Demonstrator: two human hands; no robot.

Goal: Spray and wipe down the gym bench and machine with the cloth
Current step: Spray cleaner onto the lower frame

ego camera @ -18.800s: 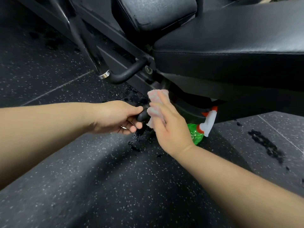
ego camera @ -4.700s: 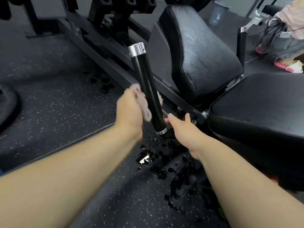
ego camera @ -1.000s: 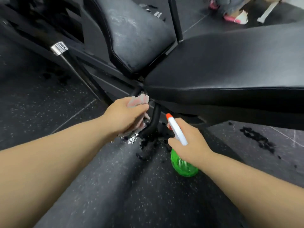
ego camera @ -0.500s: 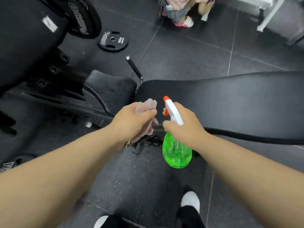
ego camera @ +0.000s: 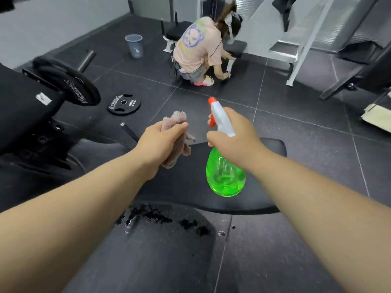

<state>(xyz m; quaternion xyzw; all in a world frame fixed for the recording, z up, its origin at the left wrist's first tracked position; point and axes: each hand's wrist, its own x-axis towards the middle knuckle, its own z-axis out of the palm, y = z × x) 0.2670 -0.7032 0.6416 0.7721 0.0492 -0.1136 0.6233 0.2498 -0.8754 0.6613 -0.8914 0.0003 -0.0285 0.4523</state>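
The gym bench pad (ego camera: 186,187) lies crosswise directly beneath both hands, the fingers of the right hand (ego camera: 237,142) wrapped round the green spray bottle (ego camera: 225,176), whose nozzle (ego camera: 211,100) points forward beyond the pad, while the fingers of the left hand (ego camera: 160,142) clutch the bunched cloth (ego camera: 175,121) just beside it.

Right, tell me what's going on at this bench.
A person is cleaning the black bench. The left hand grips a bunched pink cloth and the right hand holds a green spray bottle by its neck, both held over the bench. Wet splashes mark the floor beside it. Farther back, another person crouches at a second bench.
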